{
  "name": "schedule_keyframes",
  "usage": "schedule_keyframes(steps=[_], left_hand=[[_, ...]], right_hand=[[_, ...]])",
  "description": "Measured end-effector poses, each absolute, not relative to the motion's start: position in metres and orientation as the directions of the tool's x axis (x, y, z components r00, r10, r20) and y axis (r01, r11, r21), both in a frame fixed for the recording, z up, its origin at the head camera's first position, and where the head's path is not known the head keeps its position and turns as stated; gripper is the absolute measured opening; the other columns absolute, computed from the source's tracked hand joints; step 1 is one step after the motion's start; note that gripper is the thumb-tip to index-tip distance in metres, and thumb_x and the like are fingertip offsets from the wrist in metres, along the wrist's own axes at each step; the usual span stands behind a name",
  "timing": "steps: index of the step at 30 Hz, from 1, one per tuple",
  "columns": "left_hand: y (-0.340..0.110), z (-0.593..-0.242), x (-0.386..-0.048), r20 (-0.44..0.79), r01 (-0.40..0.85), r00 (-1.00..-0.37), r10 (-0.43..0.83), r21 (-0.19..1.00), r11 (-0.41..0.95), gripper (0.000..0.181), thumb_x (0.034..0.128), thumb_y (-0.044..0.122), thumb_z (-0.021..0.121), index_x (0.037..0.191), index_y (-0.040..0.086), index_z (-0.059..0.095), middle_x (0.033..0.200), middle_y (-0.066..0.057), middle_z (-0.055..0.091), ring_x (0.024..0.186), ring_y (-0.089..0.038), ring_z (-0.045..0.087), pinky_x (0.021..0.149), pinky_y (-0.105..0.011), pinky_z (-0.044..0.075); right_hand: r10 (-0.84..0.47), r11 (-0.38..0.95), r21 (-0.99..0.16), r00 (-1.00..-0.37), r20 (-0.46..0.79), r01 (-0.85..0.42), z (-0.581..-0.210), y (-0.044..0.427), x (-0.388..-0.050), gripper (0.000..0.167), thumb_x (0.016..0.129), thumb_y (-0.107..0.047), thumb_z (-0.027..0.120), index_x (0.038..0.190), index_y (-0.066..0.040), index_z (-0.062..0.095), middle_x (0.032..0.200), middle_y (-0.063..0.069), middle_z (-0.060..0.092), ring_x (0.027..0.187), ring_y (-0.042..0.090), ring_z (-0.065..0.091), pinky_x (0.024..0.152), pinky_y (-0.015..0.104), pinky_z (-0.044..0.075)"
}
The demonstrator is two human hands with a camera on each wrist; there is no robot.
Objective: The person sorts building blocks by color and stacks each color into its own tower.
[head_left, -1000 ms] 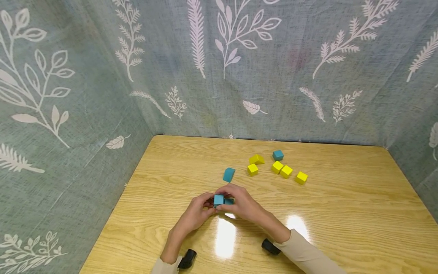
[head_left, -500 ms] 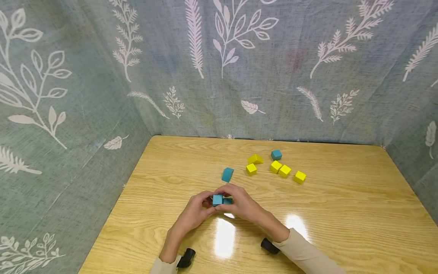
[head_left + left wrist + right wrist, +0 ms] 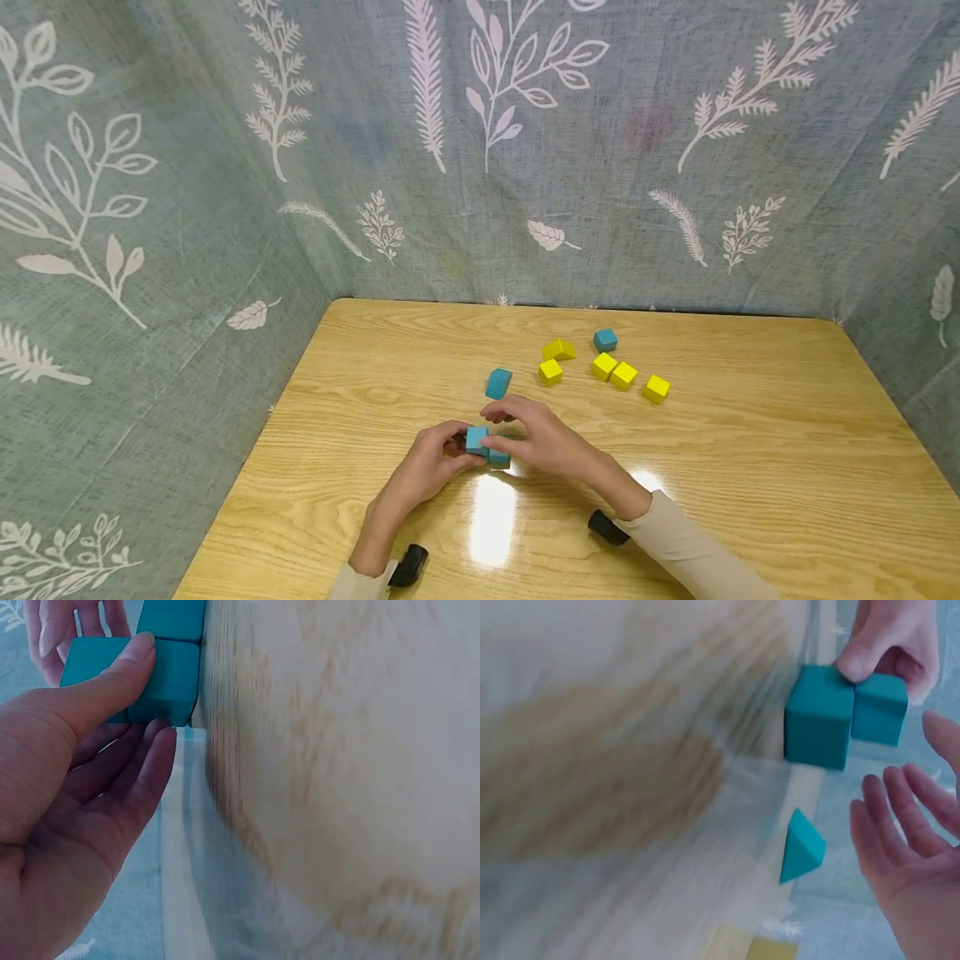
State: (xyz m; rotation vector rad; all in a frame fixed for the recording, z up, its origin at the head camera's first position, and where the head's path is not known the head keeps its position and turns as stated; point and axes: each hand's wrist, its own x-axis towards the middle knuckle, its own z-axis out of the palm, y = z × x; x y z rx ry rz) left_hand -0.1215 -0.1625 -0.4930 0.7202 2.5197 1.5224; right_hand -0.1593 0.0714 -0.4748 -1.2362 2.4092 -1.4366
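Observation:
My left hand (image 3: pixel 426 465) pinches a blue cube (image 3: pixel 477 439) and the blue block under it, its thumb lying across their joint in the left wrist view. Another blue block (image 3: pixel 499 458) stands on the table against the lower one's right side. In the right wrist view the upper cube (image 3: pixel 880 709) rises behind and above the nearer block (image 3: pixel 817 720). My right hand (image 3: pixel 546 440) is over the right-hand block with fingers spread and holds nothing; the right wrist view shows its fingers (image 3: pixel 900 817) apart from the blocks.
A blue curved or wedge-shaped block (image 3: pixel 498 383) lies beyond the hands. Farther right are several yellow cubes (image 3: pixel 623 376), a yellow wedge-like piece (image 3: pixel 558 349) and a blue cube (image 3: pixel 605 340). Patterned cloth (image 3: pixel 465 208) hangs behind the wooden table (image 3: pixel 750 467).
My right hand has let go of the blue blocks and moved slightly right, its fingers opening. More of the right-hand blue block now shows. My left hand has hardly moved.

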Motion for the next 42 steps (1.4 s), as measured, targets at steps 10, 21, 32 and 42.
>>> schedule_keyframes(steps=[10, 21, 32, 42], left_hand=[[-0.163, -0.495, -0.119, 0.111, 0.301, -0.906, 0.409, 0.847, 0.438, 0.029, 0.0882, 0.008, 0.081, 0.115, 0.003, 0.07, 0.102, -0.003, 0.07, 0.089, -0.017, 0.067, 0.078, -0.029, 0.059], [-0.163, -0.494, -0.116, 0.096, 0.28, -0.915, 0.391, 0.85, 0.446, 0.031, 0.0877, 0.007, 0.081, 0.116, 0.003, 0.07, 0.102, -0.003, 0.07, 0.09, -0.018, 0.068, 0.078, -0.029, 0.059], [-0.161, -0.493, -0.116, 0.098, 0.28, -0.915, 0.392, 0.852, 0.442, 0.031, 0.088, 0.007, 0.081, 0.117, 0.002, 0.07, 0.104, -0.004, 0.071, 0.09, -0.018, 0.068, 0.078, -0.029, 0.059], [-0.16, -0.493, -0.117, 0.095, 0.28, -0.914, 0.395, 0.852, 0.442, 0.031, 0.0891, 0.009, 0.08, 0.118, 0.003, 0.07, 0.104, -0.004, 0.07, 0.091, -0.019, 0.067, 0.079, -0.03, 0.058]], right_hand=[[-0.635, 0.277, -0.723, -0.685, 0.357, -0.633, -0.469, 0.096, -0.175, 0.028, 0.097, -0.01, 0.073, 0.122, 0.001, 0.066, 0.114, 0.016, 0.07, 0.106, 0.029, 0.066, 0.091, 0.048, 0.056], [-0.606, 0.343, -0.631, -0.677, 0.418, -0.696, -0.466, 0.122, -0.192, 0.025, 0.095, -0.006, 0.075, 0.119, -0.003, 0.067, 0.111, 0.015, 0.07, 0.102, 0.026, 0.067, 0.089, 0.044, 0.058], [-0.581, 0.394, -0.597, -0.693, 0.428, -0.699, -0.465, 0.147, -0.21, 0.025, 0.093, -0.001, 0.075, 0.117, 0.002, 0.068, 0.112, 0.017, 0.07, 0.102, 0.032, 0.067, 0.086, 0.053, 0.058], [-0.549, 0.446, -0.502, -0.67, 0.5, -0.741, -0.461, 0.167, -0.227, 0.024, 0.091, 0.002, 0.077, 0.113, 0.003, 0.069, 0.11, 0.017, 0.069, 0.101, 0.031, 0.066, 0.081, 0.053, 0.058]])
